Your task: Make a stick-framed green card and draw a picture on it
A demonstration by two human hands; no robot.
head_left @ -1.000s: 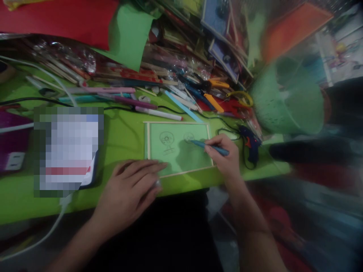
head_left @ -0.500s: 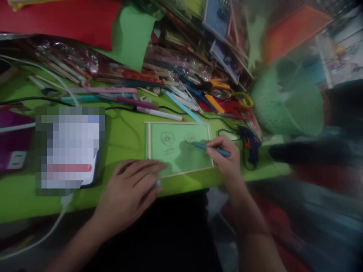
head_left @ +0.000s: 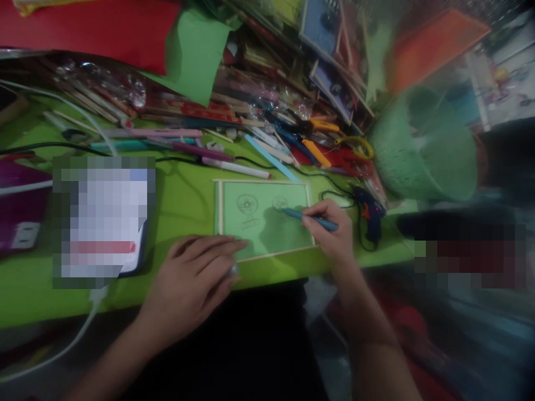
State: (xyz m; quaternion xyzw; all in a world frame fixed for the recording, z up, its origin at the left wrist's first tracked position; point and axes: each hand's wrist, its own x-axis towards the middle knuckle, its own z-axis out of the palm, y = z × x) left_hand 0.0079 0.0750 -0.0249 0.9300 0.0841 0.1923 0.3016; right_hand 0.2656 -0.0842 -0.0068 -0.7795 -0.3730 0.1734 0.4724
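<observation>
A green card point(head_left: 267, 245) edged with thin wooden sticks lies on the green tabletop. It bears two round, flower-like drawings side by side, with a few lines of marks under the left one. My right hand point(head_left: 332, 225) grips a blue pen point(head_left: 320, 221), its tip at the right-hand drawing. Over the card's lower left corner rests my left hand point(head_left: 200, 273), fingers stretched out. Something small and pale point(head_left: 232, 270) shows by its fingertips, too blurred to name.
A phone point(head_left: 108, 223) with a white cable lies left, its screen pixelated. Behind the card are markers point(head_left: 236, 168), orange-handled pliers point(head_left: 315, 151) and yellow-handled scissors point(head_left: 355, 146). A glue gun point(head_left: 370, 214) and a green basket point(head_left: 422, 150) stand right. The table's front edge point(head_left: 267, 284) runs close below.
My right hand and the pen have shifted very slightly left, the tip staying by the right-hand drawing. My left hand and the card look unmoved.
</observation>
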